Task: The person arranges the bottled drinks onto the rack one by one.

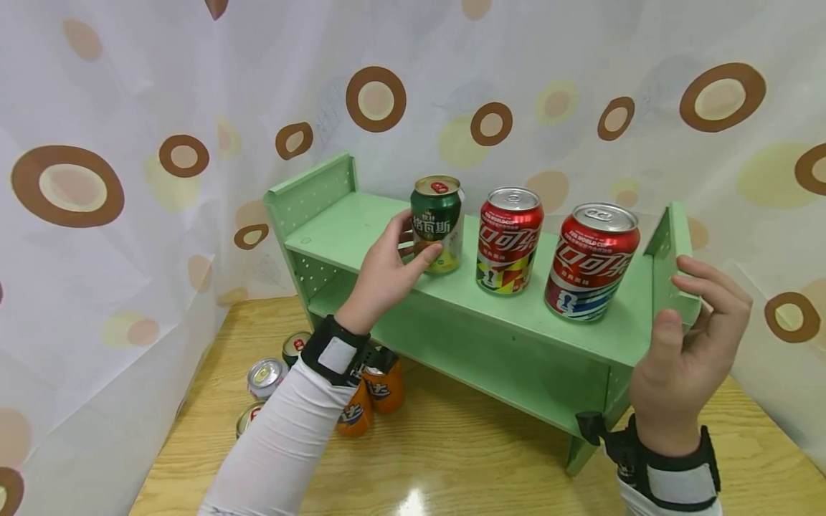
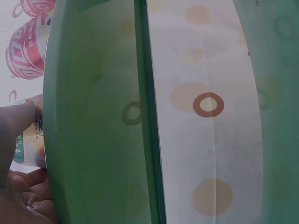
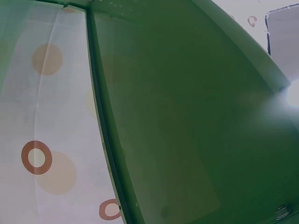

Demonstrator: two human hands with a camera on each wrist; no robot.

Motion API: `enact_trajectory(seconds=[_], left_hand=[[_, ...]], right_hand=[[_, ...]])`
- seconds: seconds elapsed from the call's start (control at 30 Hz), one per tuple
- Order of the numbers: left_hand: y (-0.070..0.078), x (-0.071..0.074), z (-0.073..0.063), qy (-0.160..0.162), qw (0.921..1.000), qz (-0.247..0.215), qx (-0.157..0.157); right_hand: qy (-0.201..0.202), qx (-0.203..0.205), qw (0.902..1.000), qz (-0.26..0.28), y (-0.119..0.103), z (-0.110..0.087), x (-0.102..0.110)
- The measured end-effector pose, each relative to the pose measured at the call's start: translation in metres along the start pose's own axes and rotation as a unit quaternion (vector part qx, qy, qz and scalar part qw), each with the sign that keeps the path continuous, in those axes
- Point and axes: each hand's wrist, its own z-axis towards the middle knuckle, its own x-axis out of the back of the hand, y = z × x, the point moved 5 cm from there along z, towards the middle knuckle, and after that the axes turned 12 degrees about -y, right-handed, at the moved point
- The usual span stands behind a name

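My left hand [image 1: 393, 261] grips a green-and-gold drink can [image 1: 437, 226], thumb across its front and fingers round its left side. This can is upright at the top board of a light green two-tier shelf [image 1: 452, 344]. In the left wrist view, the thumb lies along the can [image 2: 33, 130] beyond the board's edge. Two red cola cans, a middle one [image 1: 510, 240] and a right one [image 1: 592, 261], stand upright beside it. My right hand [image 1: 693, 351] is at the shelf's right end panel [image 1: 674, 251], fingertips overlapping its edge, thumb apart from the fingers. The right wrist view shows no hand.
On the wooden table [image 1: 452, 459], left of the shelf, are orange cans [image 1: 385, 387], a silver can [image 1: 266, 376] and a dark can with a red tab [image 1: 295, 344]. My left forearm partly covers this group. A white patterned sheet [image 1: 413, 43] hangs behind the shelf.
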Motion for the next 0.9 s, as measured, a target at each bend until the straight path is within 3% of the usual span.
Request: enact_trajectory(seconds=[0.3, 0.9], left_hand=[[-0.001, 0.004, -0.01, -0.008, 0.9997, -0.015, 0.015], [-0.002, 0.043, -0.056, 0.058, 0.9975, -0.026, -0.03]], right_hand=[[0.003, 0.002, 1.0, 0.003, -0.001, 0.001, 0.0], [-0.004, 0.001, 1.0, 0.002, 0.001, -0.001, 0.0]])
